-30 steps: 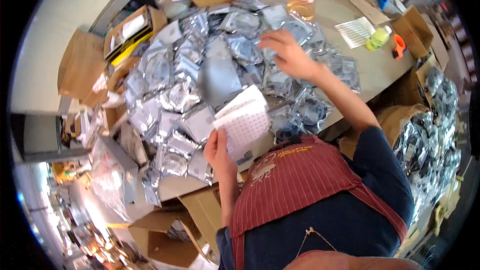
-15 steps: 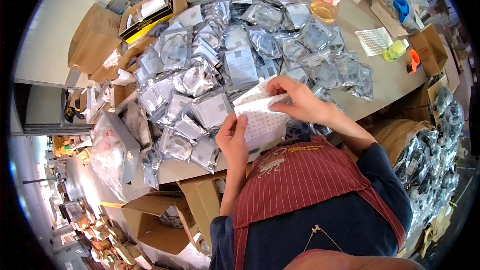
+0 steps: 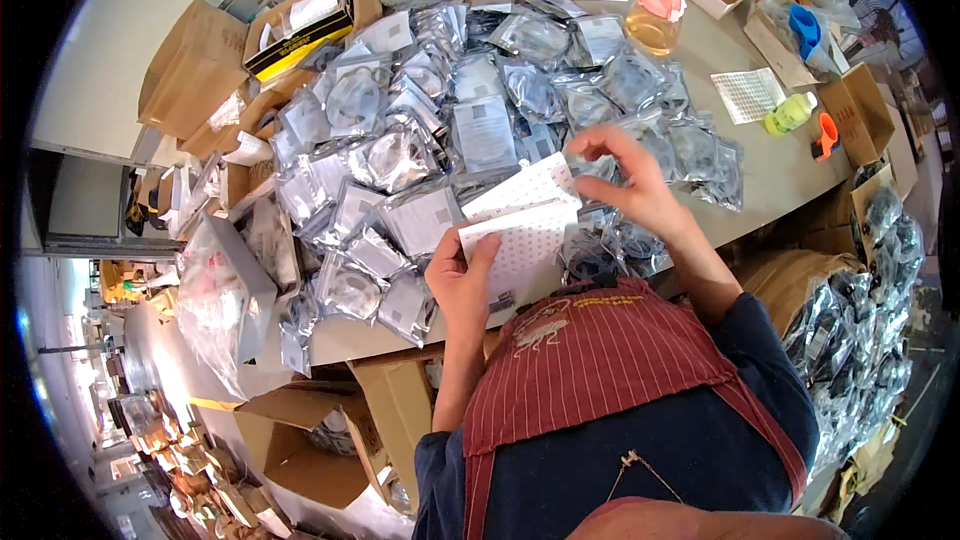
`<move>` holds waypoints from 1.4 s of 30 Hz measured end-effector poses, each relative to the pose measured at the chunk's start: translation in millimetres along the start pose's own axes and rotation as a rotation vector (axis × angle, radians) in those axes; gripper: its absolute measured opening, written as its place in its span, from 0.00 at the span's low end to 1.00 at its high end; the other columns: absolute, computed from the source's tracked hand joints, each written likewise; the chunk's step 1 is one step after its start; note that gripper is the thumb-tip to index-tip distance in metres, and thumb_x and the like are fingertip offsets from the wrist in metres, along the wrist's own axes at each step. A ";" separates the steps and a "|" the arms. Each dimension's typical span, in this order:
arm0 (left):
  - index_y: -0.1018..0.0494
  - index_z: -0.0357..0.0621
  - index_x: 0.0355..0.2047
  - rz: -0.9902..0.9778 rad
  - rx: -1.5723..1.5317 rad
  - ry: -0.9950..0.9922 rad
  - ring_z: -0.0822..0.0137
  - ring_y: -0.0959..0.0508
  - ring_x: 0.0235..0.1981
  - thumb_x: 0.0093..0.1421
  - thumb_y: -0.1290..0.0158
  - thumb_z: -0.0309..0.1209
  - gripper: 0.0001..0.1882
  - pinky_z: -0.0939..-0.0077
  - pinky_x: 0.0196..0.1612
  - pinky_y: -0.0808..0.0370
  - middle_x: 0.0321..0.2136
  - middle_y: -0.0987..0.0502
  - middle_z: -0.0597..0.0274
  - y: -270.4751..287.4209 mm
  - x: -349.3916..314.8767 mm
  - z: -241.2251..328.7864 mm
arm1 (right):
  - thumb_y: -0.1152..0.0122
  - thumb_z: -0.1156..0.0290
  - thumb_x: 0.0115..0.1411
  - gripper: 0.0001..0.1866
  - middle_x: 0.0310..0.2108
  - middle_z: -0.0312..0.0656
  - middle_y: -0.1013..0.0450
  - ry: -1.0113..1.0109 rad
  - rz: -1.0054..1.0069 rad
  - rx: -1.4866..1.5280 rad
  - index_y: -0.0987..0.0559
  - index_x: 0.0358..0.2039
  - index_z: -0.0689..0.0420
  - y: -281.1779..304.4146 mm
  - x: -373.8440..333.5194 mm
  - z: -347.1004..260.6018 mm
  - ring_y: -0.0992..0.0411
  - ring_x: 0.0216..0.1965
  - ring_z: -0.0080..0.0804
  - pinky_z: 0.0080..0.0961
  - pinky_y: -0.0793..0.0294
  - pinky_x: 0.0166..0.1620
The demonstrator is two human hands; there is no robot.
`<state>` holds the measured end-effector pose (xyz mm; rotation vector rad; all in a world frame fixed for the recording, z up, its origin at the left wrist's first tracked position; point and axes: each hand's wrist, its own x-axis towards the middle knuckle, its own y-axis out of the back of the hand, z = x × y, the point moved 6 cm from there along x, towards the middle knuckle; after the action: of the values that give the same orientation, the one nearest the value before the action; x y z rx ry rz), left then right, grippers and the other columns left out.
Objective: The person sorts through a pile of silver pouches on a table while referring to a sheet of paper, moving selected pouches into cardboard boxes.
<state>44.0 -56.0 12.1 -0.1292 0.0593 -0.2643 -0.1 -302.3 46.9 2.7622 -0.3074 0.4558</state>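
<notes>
**Mid-job: printed sheet in hand, big spread of bags on the table**

Clock centred on the white sheet (image 3: 525, 242), 12 = far side of table.

- Sheet: off the tabletop, in front of the apron, near edge of the bag spread. Folded or two overlapping layers, can't tell. Rows of small marks cover most of what shows, so I'd judge plenty left on it.
- Left hand (image 3: 462, 275): at 8, clamped on the sheet's left edge, thumb on top.
- Right hand (image 3: 637, 187): at 2, just beside the sheet's corner. Thumb and forefinger apart. Anything tiny on a fingertip: can't tell.
- Clear flat bags (image 3: 485, 135): spread from 8 through 12 to 2 on the table (image 3: 785, 172), overlapping. Nothing visibly separates finished from unfinished, so no count of done vs left.
- Second marked sheet (image 3: 748, 96): lying flat at 2, neither hand near it. Reads as unused or spare, my guess.
- More bagged stuff (image 3: 850, 315) heaped between 3 and 4, off the table. Looks like further stock, done or pending unclear.
- Open carton (image 3: 290, 440) between 7 and 8, below table level; a greyish item inside, too shaded to ID.
</notes>
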 end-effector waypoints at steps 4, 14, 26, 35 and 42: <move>0.25 0.31 0.43 0.008 -0.004 -0.042 0.74 0.23 0.36 0.58 0.42 0.22 0.12 0.79 0.42 0.26 0.36 0.20 0.61 -2.0 -1.3 4.4 | 0.32 0.77 0.50 0.20 0.45 0.39 0.30 0.076 0.011 0.016 0.25 0.45 0.57 4.0 2.6 -5.7 0.31 0.46 0.31 0.27 0.31 0.48; 0.24 0.31 0.42 -0.094 0.046 -0.019 0.73 0.23 0.36 0.54 0.40 0.19 0.14 0.79 0.42 0.28 0.35 0.21 0.63 -12.6 -7.3 4.1 | 0.34 0.76 0.52 0.23 0.47 0.39 0.32 -0.129 -0.270 0.275 0.27 0.50 0.58 -18.9 -1.9 3.3 0.32 0.49 0.30 0.28 0.33 0.53; 0.22 0.33 0.37 0.010 0.023 0.011 0.79 0.27 0.30 0.57 0.39 0.25 0.10 0.84 0.36 0.30 0.30 0.22 0.66 -4.9 -4.7 1.4 | 0.34 0.80 0.50 0.21 0.46 0.47 0.31 0.172 -0.186 -0.116 0.27 0.46 0.58 -35.0 -19.7 -31.9 0.29 0.46 0.42 0.30 0.28 0.46; 0.21 0.33 0.36 0.024 0.113 0.022 0.79 0.28 0.28 0.57 0.38 0.32 0.13 0.84 0.33 0.32 0.28 0.22 0.68 -2.2 -5.9 -5.4 | 0.34 0.79 0.56 0.09 0.32 0.33 0.26 -0.306 -0.263 0.491 0.25 0.37 0.61 -41.0 -27.9 15.6 0.29 0.35 0.16 0.17 0.29 0.39; 0.22 0.32 0.38 -0.062 0.038 0.114 0.77 0.25 0.30 0.57 0.37 0.29 0.13 0.82 0.35 0.29 0.30 0.20 0.64 -9.8 -4.2 -1.7 | 0.36 0.77 0.58 0.07 0.32 0.30 0.27 -0.305 -0.253 0.420 0.24 0.36 0.61 -33.2 -22.5 8.5 0.31 0.35 0.14 0.16 0.31 0.39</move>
<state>37.2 -64.4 12.0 -0.0780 0.1633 -0.3345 -10.0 -271.0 22.3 3.2231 0.0840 0.0311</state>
